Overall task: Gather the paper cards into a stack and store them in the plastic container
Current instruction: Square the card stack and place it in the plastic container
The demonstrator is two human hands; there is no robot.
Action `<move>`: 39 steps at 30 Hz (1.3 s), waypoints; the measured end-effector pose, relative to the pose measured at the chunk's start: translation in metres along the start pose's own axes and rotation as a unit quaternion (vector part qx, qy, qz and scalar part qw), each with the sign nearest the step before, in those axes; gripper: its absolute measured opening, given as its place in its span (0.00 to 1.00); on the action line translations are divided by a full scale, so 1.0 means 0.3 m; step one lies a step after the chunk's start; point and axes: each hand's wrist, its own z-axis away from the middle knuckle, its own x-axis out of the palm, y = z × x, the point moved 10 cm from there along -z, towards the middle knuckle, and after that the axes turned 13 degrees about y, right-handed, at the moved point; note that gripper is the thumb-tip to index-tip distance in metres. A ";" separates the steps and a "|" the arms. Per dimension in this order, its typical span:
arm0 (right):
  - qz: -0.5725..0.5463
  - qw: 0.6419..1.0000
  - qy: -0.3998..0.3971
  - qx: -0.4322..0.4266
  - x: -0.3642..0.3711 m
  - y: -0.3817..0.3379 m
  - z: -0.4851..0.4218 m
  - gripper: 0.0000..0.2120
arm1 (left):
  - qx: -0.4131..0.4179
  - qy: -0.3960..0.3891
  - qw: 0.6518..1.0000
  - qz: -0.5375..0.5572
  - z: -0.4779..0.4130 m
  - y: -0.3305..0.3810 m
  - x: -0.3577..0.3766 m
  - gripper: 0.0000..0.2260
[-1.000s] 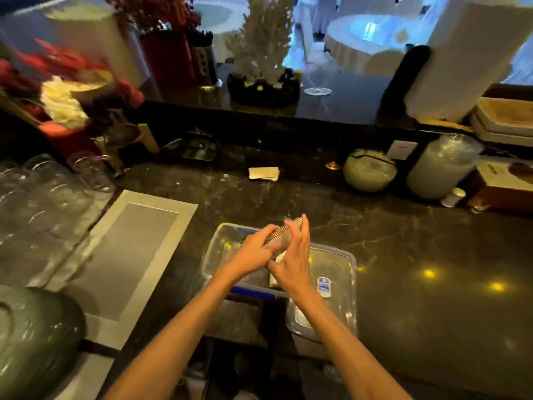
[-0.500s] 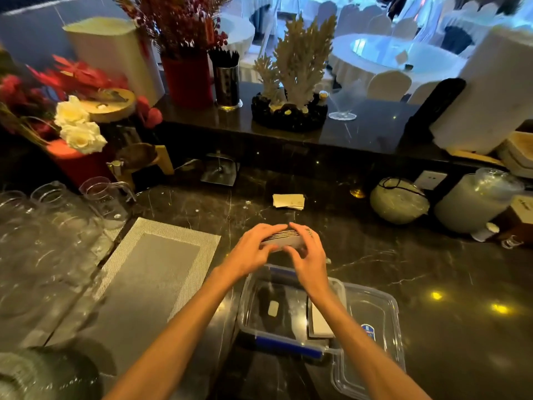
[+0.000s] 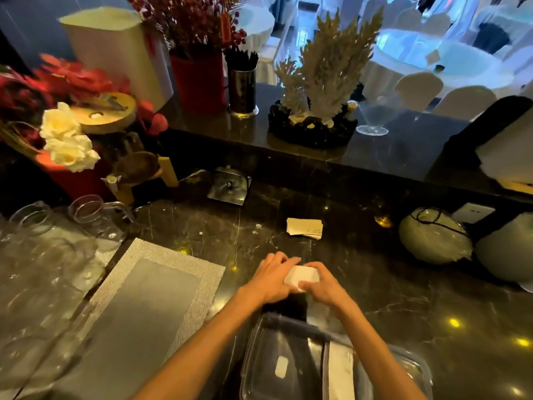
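Observation:
Both my hands hold a small white stack of paper cards (image 3: pixel 301 277) above the dark marble counter, just beyond the clear plastic container (image 3: pixel 259 356). My left hand (image 3: pixel 269 281) grips the stack's left side and my right hand (image 3: pixel 326 287) grips its right side. The container is open near the bottom edge, with a few cards (image 3: pixel 339 368) lying inside and its lid (image 3: pixel 415 368) beside it on the right. A second small pile of beige cards (image 3: pixel 305 228) lies on the counter farther back.
A grey placemat (image 3: pixel 138 307) lies to the left, with several glass jars (image 3: pixel 86 210) beyond it. Two round pale vessels (image 3: pixel 434 241) stand at the right. Flowers (image 3: pixel 67 145), a metal tray (image 3: pixel 229 187) and a raised ledge with decorations line the back.
My hands carried the card stack from over the container forward past its far edge, and the stack turned flat side up. The view tilted, so the container now sits lower in frame.

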 end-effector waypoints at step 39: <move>-0.112 0.937 0.270 -0.190 -0.080 0.029 -0.721 0.22 | -0.107 0.172 0.940 0.273 -0.724 -0.291 0.184 0.32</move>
